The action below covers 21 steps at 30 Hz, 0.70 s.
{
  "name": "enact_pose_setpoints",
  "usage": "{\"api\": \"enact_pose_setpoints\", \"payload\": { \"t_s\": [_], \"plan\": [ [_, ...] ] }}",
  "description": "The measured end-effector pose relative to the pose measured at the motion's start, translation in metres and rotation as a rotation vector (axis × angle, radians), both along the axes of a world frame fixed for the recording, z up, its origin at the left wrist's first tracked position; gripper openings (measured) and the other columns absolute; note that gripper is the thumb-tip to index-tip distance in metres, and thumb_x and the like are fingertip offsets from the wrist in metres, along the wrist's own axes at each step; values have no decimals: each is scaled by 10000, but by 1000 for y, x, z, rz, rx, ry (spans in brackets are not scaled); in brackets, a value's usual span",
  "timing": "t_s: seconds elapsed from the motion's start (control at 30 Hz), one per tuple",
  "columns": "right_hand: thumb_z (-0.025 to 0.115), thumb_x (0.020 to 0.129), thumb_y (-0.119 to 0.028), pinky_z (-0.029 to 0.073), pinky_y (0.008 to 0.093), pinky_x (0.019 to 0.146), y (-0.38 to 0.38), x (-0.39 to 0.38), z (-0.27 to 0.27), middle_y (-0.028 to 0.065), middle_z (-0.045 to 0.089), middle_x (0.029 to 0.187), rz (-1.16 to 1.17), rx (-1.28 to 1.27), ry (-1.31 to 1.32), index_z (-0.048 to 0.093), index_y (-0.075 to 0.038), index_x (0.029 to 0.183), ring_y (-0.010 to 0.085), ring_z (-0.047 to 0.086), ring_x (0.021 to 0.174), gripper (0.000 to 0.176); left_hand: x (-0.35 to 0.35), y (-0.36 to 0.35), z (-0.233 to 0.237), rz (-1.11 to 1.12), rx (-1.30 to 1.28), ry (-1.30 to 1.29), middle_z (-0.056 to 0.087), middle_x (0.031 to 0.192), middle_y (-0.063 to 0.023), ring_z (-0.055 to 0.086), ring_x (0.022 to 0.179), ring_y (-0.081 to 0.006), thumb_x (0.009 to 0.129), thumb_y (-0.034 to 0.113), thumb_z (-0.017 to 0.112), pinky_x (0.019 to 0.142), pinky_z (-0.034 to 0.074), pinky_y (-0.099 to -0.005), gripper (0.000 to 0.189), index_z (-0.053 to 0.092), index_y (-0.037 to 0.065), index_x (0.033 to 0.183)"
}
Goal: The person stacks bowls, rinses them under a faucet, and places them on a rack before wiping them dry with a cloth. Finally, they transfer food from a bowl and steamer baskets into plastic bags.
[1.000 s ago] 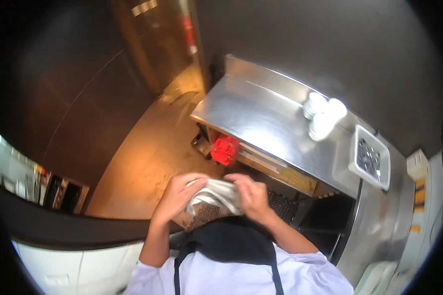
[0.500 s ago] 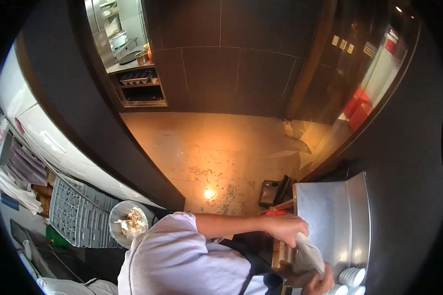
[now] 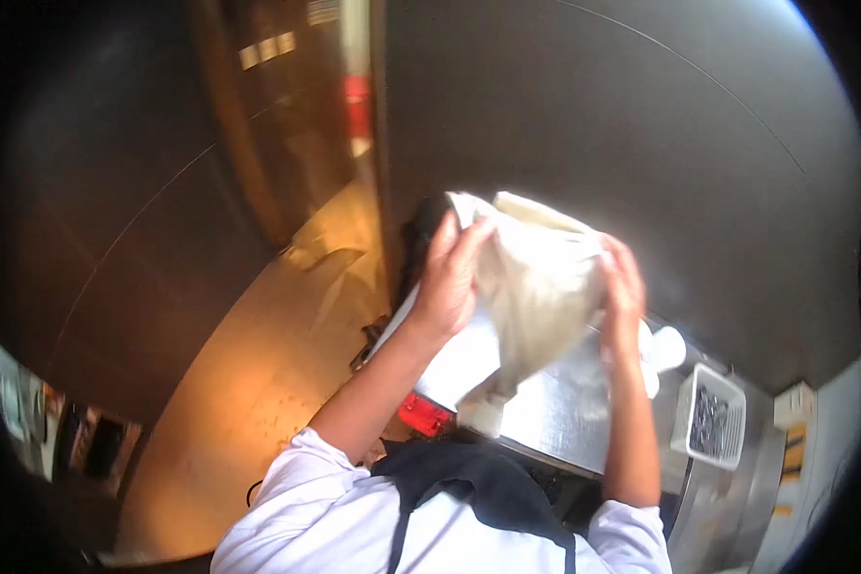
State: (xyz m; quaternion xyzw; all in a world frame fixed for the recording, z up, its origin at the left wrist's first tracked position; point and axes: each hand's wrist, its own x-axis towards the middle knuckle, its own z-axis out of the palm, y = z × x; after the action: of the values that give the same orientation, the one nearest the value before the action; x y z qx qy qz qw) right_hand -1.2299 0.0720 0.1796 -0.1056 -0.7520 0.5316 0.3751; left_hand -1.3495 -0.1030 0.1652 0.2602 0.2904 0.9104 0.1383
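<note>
A whitish cloth (image 3: 540, 277) hangs stretched between my two hands above the metal counter (image 3: 560, 416). My left hand (image 3: 452, 277) grips its upper left corner between thumb and fingers. On the other side, my right hand (image 3: 622, 292) holds the upper right edge, fingers wrapped over it. The cloth's lower part droops in folds to a narrow end near the counter's front edge. Motion blurs the cloth slightly.
White stacked dishes (image 3: 662, 349) stand by the wall, right of the cloth. Farther right, a white basket (image 3: 684, 411) holds metal cutlery. A red object (image 3: 423, 414) sits below the counter's left front. Tiled floor (image 3: 230, 383) lies to the left.
My view has swung right toward the counter. Both hands have raised the cloth and spread it between them; before, it hung bunched low over the counter.
</note>
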Motion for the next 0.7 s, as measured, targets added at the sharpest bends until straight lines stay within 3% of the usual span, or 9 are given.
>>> {"api": "enact_pose_setpoints", "payload": {
  "t_s": [0.07, 0.13, 0.2, 0.27, 0.3, 0.43, 0.53, 0.7],
  "plan": [
    [581, 990, -260, 388, 335, 1086, 13, -10, -33, 112, 565, 1388, 160, -114, 3, 517, -79, 1415, 241, 509, 1295, 467, -6, 34, -21, 126, -183, 162, 616, 1096, -17, 569, 1017, -79, 1005, 124, 595, 911, 463, -266, 185, 565, 54, 1173],
    [596, 990, -290, 385, 336, 1085, -5, -4, -58, 103, 559, 1386, 223, -100, -71, 464, -73, 1456, 233, 514, 1281, 531, 5, 47, -33, 73, -321, 231, 644, 1060, -16, 590, 974, -72, 1005, 127, 607, 867, 482, -249, 167, 590, 32, 1141],
    [586, 1008, -305, 429, 314, 1023, -14, -14, -87, 90, 621, 1282, 198, -76, 15, 535, -30, 1385, 186, 570, 1180, 468, 10, 60, -45, -43, -397, 195, 670, 999, -12, 613, 911, -67, 1001, 135, 621, 822, 501, -243, 161, 626, 17, 1110],
    [557, 1030, -305, 456, 296, 960, 4, -7, -93, 75, 658, 1172, 195, -281, -7, 602, -4, 1278, 150, 598, 1077, 392, 16, 69, -47, -133, -466, 130, 675, 987, -12, 615, 904, -64, 999, 140, 627, 821, 504, -245, 167, 637, 10, 1104],
    [542, 1042, -305, 470, 287, 928, 14, -9, -102, 68, 677, 1117, 195, -384, -19, 636, 9, 1224, 132, 612, 1025, 375, 12, 77, -61, -149, -466, 118, 679, 978, -9, 619, 894, -62, 1008, 155, 619, 813, 505, -238, 167, 640, 10, 1089],
    [458, 1075, -305, 480, 277, 868, 59, 11, -110, 59, 692, 986, 5, -391, 24, 698, 11, 1005, 113, 616, 911, 403, 12, 83, -64, -112, -365, 31, 680, 982, -9, 634, 891, -69, 1035, 174, 575, 815, 515, -237, 165, 637, 22, 1058],
    [458, 1072, -319, 484, 290, 866, 77, 24, -110, 70, 703, 986, 26, -338, 17, 701, 12, 1009, 128, 627, 942, 415, 13, 78, -51, -138, -384, 46, 683, 988, -19, 637, 900, -69, 1038, 163, 566, 825, 519, -239, 163, 635, 22, 1081],
    [621, 973, -143, 527, 325, 723, 40, 17, -89, 79, 726, 931, 94, 63, -78, 680, 14, 1100, 143, 666, 865, 211, 40, 92, -42, -146, -650, 300, 665, 955, 8, 569, 887, -48, 994, 120, 624, 791, 468, -236, 158, 684, -18, 1042]
  ]
}}
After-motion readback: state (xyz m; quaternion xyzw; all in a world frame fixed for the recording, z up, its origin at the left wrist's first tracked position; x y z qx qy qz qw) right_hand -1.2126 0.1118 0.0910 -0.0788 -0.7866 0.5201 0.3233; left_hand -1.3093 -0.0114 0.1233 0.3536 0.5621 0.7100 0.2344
